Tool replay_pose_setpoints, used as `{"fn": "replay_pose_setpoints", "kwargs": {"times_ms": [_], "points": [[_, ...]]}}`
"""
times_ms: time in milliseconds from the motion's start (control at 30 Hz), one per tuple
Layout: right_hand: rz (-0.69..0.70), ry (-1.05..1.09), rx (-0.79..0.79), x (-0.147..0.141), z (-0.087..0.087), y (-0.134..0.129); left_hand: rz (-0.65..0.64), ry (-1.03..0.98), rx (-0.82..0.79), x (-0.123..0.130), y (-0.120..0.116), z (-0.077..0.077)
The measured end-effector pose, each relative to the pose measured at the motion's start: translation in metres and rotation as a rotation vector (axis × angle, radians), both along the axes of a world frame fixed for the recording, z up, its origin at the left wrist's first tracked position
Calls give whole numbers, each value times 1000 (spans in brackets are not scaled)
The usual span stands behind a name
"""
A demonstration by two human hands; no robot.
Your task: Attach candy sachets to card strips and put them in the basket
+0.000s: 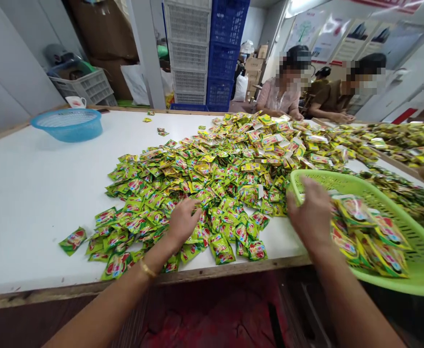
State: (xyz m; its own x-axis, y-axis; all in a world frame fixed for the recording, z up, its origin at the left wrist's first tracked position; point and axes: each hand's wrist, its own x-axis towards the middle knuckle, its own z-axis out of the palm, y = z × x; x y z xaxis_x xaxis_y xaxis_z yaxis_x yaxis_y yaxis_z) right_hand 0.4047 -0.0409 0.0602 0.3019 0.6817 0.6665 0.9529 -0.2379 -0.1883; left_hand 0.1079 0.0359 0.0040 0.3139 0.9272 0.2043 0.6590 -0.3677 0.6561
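Note:
Small green-and-yellow sachets with red fruit pictures lie in a large heap on the white table. My left hand, a gold bangle at its wrist, rests on the near side of this heap. Its fingers are bent and close together; whatever they may hold is hidden. My right hand is blurred by motion at the left rim of a light green basket. Its thumb and fingers look apart, with nothing visible between them. Larger yellow-green packets lie inside the basket, right beside this hand.
A blue plastic basket stands at the back left, with a white cup behind it. White crates and blue crates are stacked beyond the table. Two people sit across from me. A wooden edge runs along the table's front.

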Motion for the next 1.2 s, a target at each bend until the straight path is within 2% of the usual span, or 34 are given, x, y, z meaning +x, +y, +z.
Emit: {"fn": "replay_pose_setpoints", "kwargs": {"times_ms": [33,67,133,200,267,333,433,500,567,633,700,767,800,867,933,1000,1100,1167,1200], "points": [[51,112,-76,-11,-13,13,14,61,67,8,8,0],[42,245,-148,-19,-26,27,20,129,110,16,15,0],[-48,462,-245,-28,-49,54,7,273,135,28,24,0],[-114,583,-280,-25,-65,75,-37,384,122,35,24,-2],[-123,656,-280,-19,-75,89,-109,419,113,37,14,-5],[-117,725,-264,-13,-81,94,-177,372,100,36,2,-7],[-82,808,-221,-11,-84,91,-163,217,44,27,-3,-3],[-58,844,-169,-11,-79,85,-60,108,6,18,9,5],[-41,855,-107,-11,-65,76,60,50,-3,9,31,14],[17,857,-38,-11,-42,64,127,55,3,2,58,20],[155,860,0,-10,-14,52,114,86,-15,-1,82,22],[331,869,-78,-12,9,42,67,108,-49,1,96,21],[409,871,-172,-14,16,38,49,113,-59,5,98,20],[522,844,-429,-21,17,35,32,113,-59,13,93,17],[582,738,-633,-31,3,36,36,101,-45,22,77,12],[567,556,-670,-44,-20,38,38,77,-42,24,56,6],[465,277,-400,-63,-51,30,26,13,-70,13,32,-1],[376,163,-231,-75,-64,15,44,-49,-97,-2,25,-4],[327,126,-204,-82,-68,6,66,-82,-107,-10,24,-4]]}}
